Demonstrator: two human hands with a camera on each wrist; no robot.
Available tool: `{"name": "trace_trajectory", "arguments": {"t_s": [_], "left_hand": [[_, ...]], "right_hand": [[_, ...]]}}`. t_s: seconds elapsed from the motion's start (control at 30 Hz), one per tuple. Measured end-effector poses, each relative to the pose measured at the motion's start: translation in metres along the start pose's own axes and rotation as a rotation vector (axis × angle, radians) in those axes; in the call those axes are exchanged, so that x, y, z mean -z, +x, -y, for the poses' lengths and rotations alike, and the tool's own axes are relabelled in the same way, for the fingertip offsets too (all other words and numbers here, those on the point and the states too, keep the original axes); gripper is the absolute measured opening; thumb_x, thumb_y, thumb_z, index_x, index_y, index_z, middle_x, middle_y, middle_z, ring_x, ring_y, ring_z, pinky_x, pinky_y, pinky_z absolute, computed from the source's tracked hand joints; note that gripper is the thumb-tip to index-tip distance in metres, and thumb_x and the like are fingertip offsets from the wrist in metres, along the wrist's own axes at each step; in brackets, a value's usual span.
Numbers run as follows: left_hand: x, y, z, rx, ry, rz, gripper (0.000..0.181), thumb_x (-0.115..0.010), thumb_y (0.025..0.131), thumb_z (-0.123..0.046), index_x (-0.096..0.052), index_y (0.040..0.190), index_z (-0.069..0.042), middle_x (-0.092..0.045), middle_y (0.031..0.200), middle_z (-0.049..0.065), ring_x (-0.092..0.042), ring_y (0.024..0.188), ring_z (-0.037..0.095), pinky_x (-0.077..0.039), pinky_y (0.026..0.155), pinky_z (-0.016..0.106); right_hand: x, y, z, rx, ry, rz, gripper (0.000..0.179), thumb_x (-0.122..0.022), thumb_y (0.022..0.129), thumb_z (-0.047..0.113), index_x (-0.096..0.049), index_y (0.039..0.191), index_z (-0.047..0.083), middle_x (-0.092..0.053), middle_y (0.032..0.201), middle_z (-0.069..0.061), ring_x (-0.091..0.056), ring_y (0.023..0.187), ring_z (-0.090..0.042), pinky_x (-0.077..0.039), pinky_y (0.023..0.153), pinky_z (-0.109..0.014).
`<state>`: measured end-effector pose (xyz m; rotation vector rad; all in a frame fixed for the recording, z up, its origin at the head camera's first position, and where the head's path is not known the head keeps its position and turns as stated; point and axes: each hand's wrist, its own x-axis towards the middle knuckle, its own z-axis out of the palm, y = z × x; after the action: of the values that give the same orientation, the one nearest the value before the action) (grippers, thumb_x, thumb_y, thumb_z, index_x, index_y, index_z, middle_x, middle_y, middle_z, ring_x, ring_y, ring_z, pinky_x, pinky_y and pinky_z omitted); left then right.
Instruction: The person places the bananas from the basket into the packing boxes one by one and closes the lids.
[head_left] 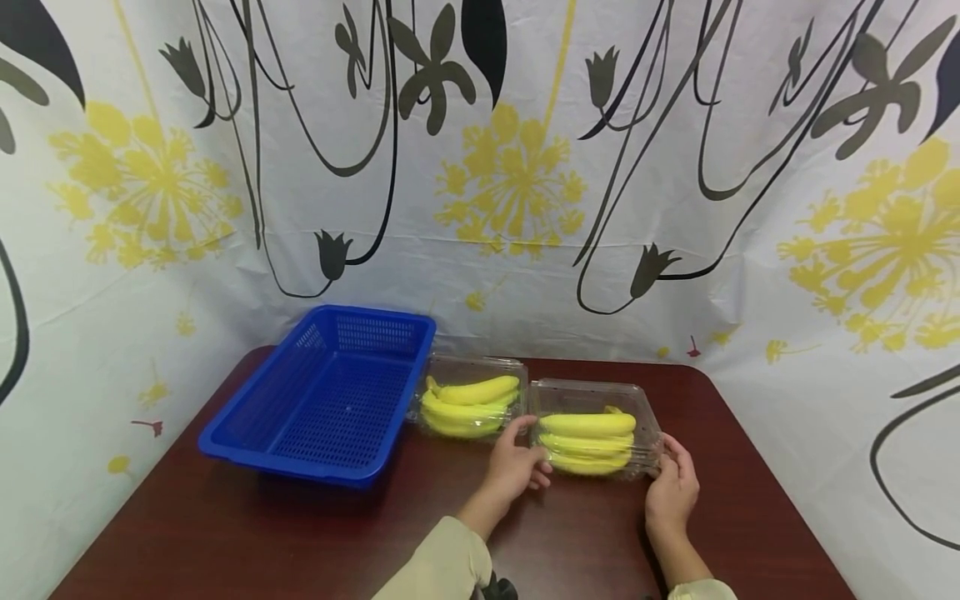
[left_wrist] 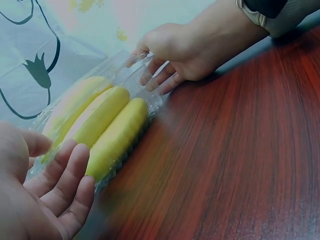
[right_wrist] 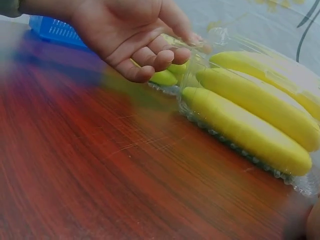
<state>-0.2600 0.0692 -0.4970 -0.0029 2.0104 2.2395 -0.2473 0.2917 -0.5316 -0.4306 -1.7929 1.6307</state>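
A clear plastic clamshell box (head_left: 585,396) holding several yellow bananas (head_left: 588,443) lies on the table, its lid down over them. My left hand (head_left: 512,468) holds the left edge of this box, thumb at the corner and the other fingers bent, as the right wrist view also shows. At the opposite edge, my right hand (head_left: 672,492) grips the box, its fingers round the side in the left wrist view. Just left of it sits a second clear box (head_left: 480,367) with bananas (head_left: 468,408), which neither hand grips.
A blue perforated plastic basket (head_left: 390,417) stands at the left, beside the second box. The dark red wood-grain table (head_left: 585,533) ends at a white wall sheet (head_left: 510,308) printed with flowers.
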Motion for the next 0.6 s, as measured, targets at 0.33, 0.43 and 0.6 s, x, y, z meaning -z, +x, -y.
{"name": "trace_trajectory", "arguments": {"t_s": [0.33,0.43,0.6], "left_hand": [[-0.003,0.0,-0.002,0.014,-0.03,-0.01,0.06,-0.055,0.079,0.008,-0.051,0.134,-0.013,-0.064,0.062,0.009,-0.056,0.041,0.014,-0.046,0.042,0.025],[-0.004,-0.001,-0.001,0.012,-0.028,-0.006,0.06,-0.054,0.079,0.008,-0.05,0.135,-0.014,-0.064,0.062,0.009,-0.056,0.041,0.014,-0.046,0.042,0.025],[-0.005,-0.001,0.0,0.024,-0.02,-0.024,0.061,-0.053,0.079,0.009,-0.051,0.134,-0.016,-0.062,0.06,0.008,-0.053,0.04,0.014,-0.044,0.041,0.025]], "right_hand": [[0.0,-0.003,0.002,0.011,-0.085,-0.025,0.038,-0.034,0.102,0.01,-0.06,0.129,0.006,-0.058,0.103,0.005,-0.053,0.086,-0.004,-0.043,0.065,-0.012],[0.001,-0.003,0.003,-0.018,-0.067,-0.031,0.038,-0.035,0.101,0.01,-0.061,0.128,0.007,-0.057,0.09,0.001,-0.051,0.068,-0.007,-0.042,0.056,-0.014],[0.003,-0.006,0.014,-0.065,0.021,0.014,0.036,-0.035,0.1,0.005,-0.058,0.129,0.003,-0.05,0.067,-0.006,-0.046,0.05,-0.009,-0.042,0.042,-0.02]]}}
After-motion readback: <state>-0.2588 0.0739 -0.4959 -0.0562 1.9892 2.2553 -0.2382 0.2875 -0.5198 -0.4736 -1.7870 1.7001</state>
